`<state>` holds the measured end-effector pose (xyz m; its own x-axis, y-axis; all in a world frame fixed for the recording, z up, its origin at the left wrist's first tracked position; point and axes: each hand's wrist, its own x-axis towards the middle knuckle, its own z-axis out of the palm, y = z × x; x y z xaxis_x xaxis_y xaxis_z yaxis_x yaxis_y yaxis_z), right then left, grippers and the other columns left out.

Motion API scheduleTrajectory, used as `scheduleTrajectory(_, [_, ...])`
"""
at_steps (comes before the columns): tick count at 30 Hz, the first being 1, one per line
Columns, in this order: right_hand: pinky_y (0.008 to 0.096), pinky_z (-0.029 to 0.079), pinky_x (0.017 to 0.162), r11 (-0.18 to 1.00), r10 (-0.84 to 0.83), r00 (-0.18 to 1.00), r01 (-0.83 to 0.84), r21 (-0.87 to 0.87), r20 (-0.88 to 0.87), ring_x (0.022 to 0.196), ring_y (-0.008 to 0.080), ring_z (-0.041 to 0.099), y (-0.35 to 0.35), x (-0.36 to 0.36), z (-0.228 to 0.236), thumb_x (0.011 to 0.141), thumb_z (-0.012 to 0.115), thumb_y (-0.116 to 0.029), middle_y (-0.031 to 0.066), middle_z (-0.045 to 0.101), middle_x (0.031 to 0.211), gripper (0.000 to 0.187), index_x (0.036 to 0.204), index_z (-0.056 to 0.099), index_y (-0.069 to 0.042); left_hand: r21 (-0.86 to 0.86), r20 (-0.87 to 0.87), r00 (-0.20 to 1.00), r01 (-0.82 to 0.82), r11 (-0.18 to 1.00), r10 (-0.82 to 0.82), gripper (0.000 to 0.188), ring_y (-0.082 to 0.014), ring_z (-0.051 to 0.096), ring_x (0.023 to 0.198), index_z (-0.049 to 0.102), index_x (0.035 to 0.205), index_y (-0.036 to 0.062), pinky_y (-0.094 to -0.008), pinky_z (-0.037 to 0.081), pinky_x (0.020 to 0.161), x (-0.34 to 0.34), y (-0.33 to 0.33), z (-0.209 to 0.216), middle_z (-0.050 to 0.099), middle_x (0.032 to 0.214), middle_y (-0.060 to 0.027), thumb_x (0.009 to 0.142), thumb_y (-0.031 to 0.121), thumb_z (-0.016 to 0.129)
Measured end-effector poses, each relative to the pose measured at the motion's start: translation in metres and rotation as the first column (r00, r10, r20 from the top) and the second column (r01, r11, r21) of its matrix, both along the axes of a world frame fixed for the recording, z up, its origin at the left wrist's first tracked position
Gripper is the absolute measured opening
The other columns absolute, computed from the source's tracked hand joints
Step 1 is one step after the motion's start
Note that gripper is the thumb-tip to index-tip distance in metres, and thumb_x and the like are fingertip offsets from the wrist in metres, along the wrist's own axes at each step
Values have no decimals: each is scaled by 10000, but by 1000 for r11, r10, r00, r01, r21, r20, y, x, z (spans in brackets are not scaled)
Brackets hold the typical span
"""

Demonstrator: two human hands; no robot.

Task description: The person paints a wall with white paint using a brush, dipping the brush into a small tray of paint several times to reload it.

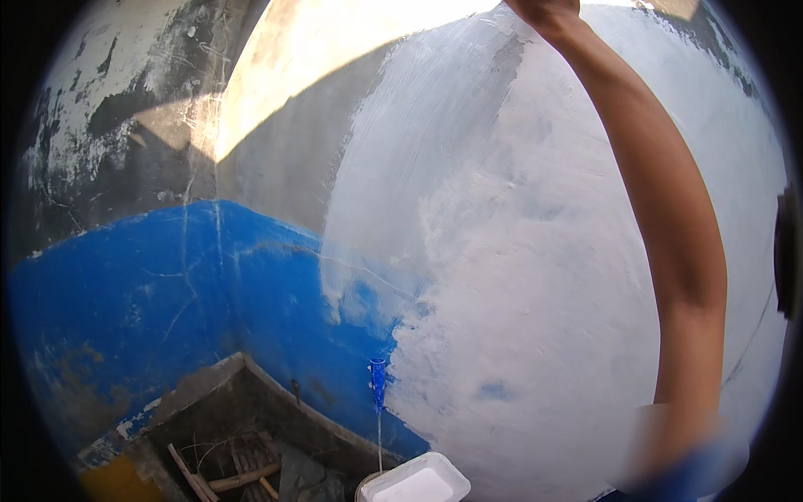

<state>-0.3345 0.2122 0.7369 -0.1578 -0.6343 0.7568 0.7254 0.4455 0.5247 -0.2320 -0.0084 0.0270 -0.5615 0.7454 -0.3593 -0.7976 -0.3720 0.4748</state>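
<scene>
My right arm rises from the lower right and stretches up across the wall. My right hand (pixel 545 10) is at the top edge, mostly cut off, so its fingers and anything in them are hidden. Close by it, fresh white paint (pixel 435 109) streaks down over the grey wall. Paler, drier-looking white covers the wall (pixel 535 251) behind the arm. A white tray (pixel 458 478) with white paint in it sits at the bottom centre. My left hand is out of sight.
Blue paint (pixel 125 284) covers the lower wall around the corner. A blue tube-like piece (pixel 378 381) is against it, with a thin pale line below. Sticks and debris (pixel 242 477) lie inside a concrete-edged recess (pixel 196 381). Something dark (pixel 785 251) juts in at the right.
</scene>
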Motion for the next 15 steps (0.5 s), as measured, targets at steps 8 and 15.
scheduleTrajectory(8, [290, 467, 439, 991, 94, 682, -136, 0, 726, 508, 177, 595, 6, -82, -231, 833, 613, -98, 68, 606, 675, 89, 759, 570, -73, 62, 62, 990, -127, 990, 123, 492, -306, 538, 1169, 392, 1360, -25, -435, 445, 1002, -9, -10, 23, 528, 1293, -153, 898, 86, 524])
scheduleTrajectory(15, [344, 566, 598, 786, 409, 891, -233, -572, 199, 666, 234, 683, 31, 6, -28, 851, 618, -140, 155, 685, 782, 191, 967, 656, 6, -9, 52, 991, -121, 993, 121, 486, -292, 548, 1158, 412, 1345, -16, -426, 443, 1002, -17, -15, 27, 541, 1279, -144, 890, 89, 544])
